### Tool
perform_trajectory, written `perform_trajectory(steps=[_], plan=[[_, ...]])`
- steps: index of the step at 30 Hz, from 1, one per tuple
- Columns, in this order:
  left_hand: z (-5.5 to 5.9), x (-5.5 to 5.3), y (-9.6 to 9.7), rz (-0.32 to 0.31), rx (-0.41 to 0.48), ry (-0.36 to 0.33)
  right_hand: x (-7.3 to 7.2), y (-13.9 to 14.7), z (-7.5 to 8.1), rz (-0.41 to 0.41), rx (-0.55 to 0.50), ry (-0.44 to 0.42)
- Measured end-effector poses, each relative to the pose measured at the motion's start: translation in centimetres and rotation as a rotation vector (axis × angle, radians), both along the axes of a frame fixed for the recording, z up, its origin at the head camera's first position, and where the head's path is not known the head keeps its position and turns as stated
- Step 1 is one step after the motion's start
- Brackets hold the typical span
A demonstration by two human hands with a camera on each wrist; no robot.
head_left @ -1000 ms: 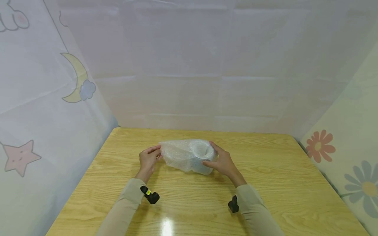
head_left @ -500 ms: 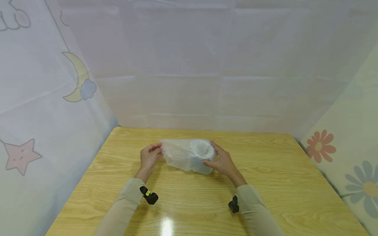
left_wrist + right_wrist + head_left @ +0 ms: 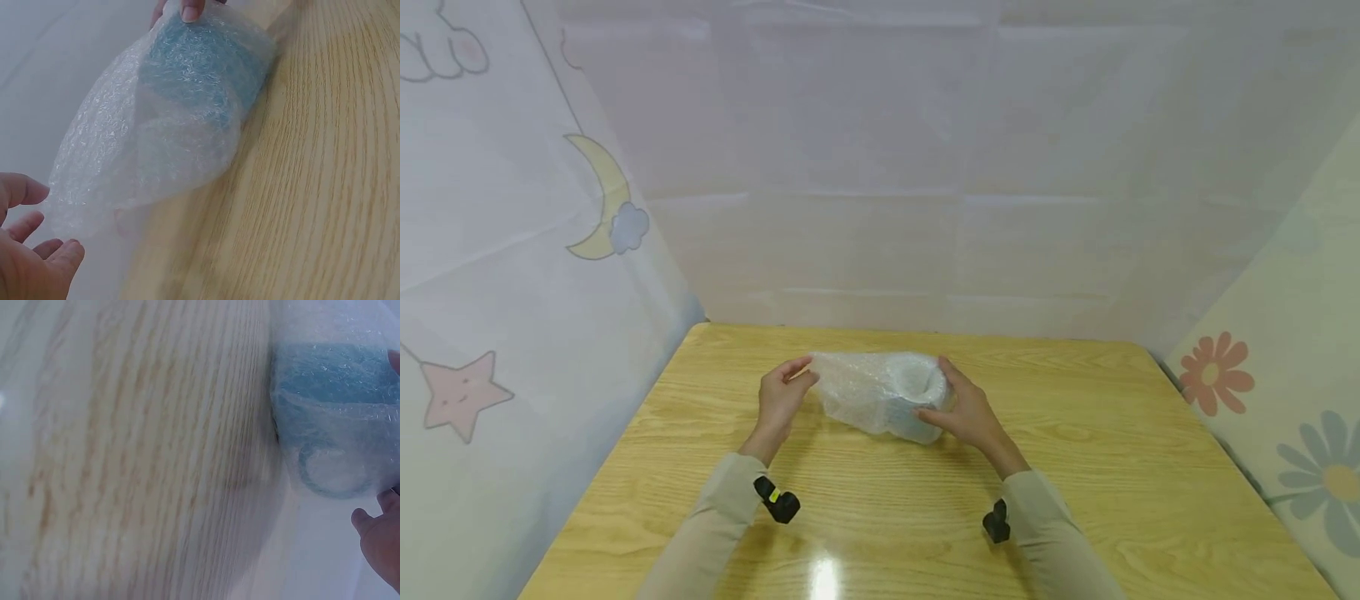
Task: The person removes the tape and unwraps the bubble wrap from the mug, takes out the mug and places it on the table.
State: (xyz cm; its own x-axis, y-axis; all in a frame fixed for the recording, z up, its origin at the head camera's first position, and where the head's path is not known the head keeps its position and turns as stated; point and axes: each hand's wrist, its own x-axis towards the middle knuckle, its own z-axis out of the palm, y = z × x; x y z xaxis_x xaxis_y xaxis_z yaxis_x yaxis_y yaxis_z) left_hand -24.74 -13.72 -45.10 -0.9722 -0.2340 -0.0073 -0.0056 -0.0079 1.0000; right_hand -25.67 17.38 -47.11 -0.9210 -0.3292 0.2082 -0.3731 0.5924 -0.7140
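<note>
While the table [image 3: 1075, 492] is carrying the wrap [image 3: 859, 393] toward its far edge, with a blue thing [image 3: 197, 72] showing through, your right hand [image 3: 970, 413] is gripping the wrap's right end as before. Your left hand [image 3: 779, 405] is now spreading its fingers at the left edge, slightly farther up than a second ago, so that end seems barely touched.

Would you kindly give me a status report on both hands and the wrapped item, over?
Right hand gripping wrapped blue item. Left hand at loose end of bubble wrap, contact unclear. Wrap covering item; nothing else seen in the way.
</note>
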Motion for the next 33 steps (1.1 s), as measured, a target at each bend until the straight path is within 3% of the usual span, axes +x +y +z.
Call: perform_trajectory(steps=[5, 9, 16, 20, 28, 33], plan=[[0.7, 0.3, 0.1, 0.022, -0.055, 0.071, 0.5, 0.3, 0.0, -0.012, 0.005, 0.014], [1.1, 0.6, 0.3, 0.043, -0.128, 0.168, 0.9, 0.5, 0.1, -0.038, -0.013, 0.022], [1.9, 0.8, 1.4, -0.009, -0.280, 0.452, 1.3, 0.6, 0.4, -0.056, -0.018, 0.050], [2.3, 0.9, 2.0, -0.029, -0.456, 0.597, 1.3, 0.4, 0.3, -0.060, -0.011, 0.057], [2.6, 0.8, 3.2, -0.157, -0.744, 0.776, 1.4, 0.0, 0.3, -0.085, 0.017, 0.095], [2.8, 1.0, 4.1, -0.313, -0.898, 0.797, 1.6, -0.2, 0.2, -0.089, 0.028, 0.144]])
